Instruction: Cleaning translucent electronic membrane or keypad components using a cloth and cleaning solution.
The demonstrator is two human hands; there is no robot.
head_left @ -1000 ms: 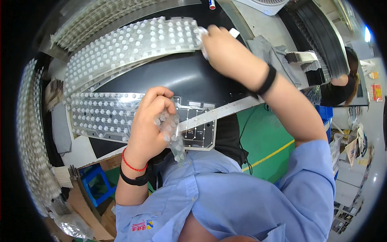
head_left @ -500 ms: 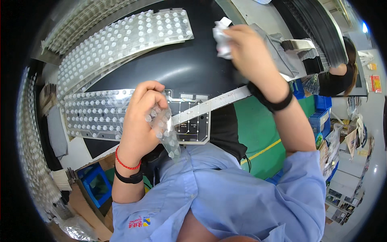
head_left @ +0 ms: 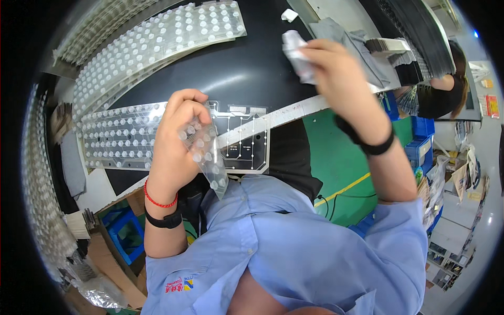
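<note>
My left hand (head_left: 176,134) is closed around a small clear rubber-dome strip (head_left: 207,155) that hangs down from its fingers, just above a transparent keyboard membrane sheet (head_left: 121,136) lying on the black table (head_left: 247,73). The membrane's printed circuit part (head_left: 241,134) lies to the right of that hand. My right hand (head_left: 336,73) is raised above the table's near edge, fingers pinched on a crumpled white wipe (head_left: 296,52).
A long rubber-dome sheet (head_left: 157,44) lies at the far side of the table, with stacks of similar sheets (head_left: 42,173) along the left. A grey cloth (head_left: 352,39) lies at the right. Another person (head_left: 441,89) works at the far right. Blue bins (head_left: 420,134) stand on the green floor.
My right hand has lifted off the far dome sheet and come back toward me with the white wipe. My left hand keeps holding the small dome strip in about the same place.
</note>
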